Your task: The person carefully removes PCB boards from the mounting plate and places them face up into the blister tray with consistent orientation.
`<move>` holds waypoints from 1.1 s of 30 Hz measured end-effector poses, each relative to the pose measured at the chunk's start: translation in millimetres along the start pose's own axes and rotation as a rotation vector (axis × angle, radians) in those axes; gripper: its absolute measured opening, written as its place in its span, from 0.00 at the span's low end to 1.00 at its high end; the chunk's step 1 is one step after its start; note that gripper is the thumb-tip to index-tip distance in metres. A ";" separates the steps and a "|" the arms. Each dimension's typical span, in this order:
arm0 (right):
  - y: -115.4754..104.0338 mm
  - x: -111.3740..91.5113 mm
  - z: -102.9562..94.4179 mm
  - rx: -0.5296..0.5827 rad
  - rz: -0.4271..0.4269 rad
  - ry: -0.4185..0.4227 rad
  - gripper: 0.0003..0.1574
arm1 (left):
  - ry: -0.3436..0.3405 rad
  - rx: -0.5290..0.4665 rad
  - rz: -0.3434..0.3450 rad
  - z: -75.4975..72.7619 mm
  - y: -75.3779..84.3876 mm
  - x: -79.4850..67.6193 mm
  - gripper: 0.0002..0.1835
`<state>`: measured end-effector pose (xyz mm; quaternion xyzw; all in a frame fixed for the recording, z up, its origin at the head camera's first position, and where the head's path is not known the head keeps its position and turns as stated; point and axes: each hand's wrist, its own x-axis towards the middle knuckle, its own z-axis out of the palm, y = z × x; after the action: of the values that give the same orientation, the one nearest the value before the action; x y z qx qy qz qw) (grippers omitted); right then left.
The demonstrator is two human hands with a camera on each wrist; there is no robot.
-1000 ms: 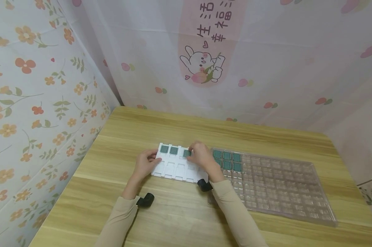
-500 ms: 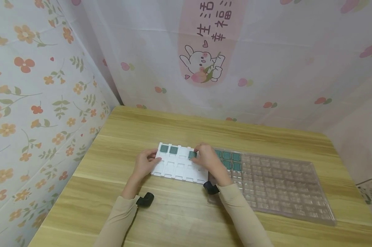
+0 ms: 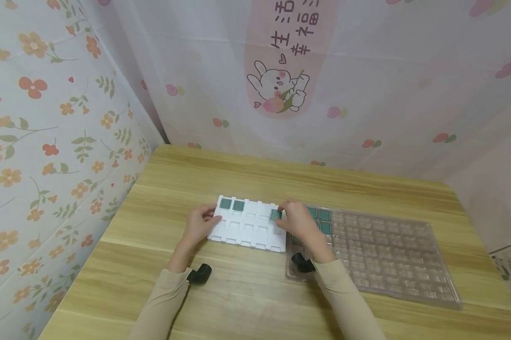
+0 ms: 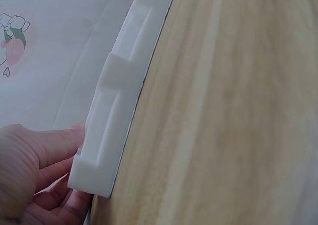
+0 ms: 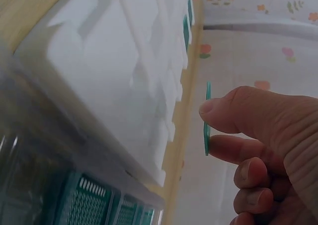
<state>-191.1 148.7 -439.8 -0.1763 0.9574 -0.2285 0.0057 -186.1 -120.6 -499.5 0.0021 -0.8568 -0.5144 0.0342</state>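
A white pocketed tray [image 3: 247, 229] lies on the table, its left end held by my left hand [image 3: 201, 225]. In the left wrist view, the thumb rests on the side of that tray [image 4: 107, 118] near its corner. My right hand [image 3: 301, 223] pinches a small green chip [image 3: 275, 214] by its edges over the tray's right end. Seen from the right wrist, the pinched chip [image 5: 207, 128] stands edge-on between thumb and finger, apart from the tray. Two green chips, the left one [image 3: 226, 203] and its neighbour [image 3: 238, 206], sit in the top-left pockets.
To the right lies a clear plastic tray [image 3: 391, 264] with many pockets. Several green chips [image 3: 325, 215] fill its upper-left pockets, partly hidden by my right hand. A floral curtain [image 3: 38, 141] hangs left of the wooden table [image 3: 238, 293], and another curtain behind it.
My right hand has moved right with the green chip, from the third top pocket to the white tray's right end. The left hand has stayed in place.
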 end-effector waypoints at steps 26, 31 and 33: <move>38.3 -46.0 -23.0 0.017 0.014 0.038 0.17 | -0.003 -0.008 0.014 -0.4 -1.4 0.2 0.19; 48.6 -55.7 -25.0 -0.011 0.009 0.039 0.16 | -0.003 -0.013 0.018 0.0 -2.2 0.2 0.19; 51.8 -59.1 -26.3 -0.021 0.009 0.033 0.15 | -0.001 -0.023 0.019 -0.2 -2.6 0.0 0.19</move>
<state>-155.4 223.4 -443.1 -0.1681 0.9605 -0.2213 -0.0108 -186.2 -122.0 -501.7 -0.0067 -0.8508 -0.5240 0.0384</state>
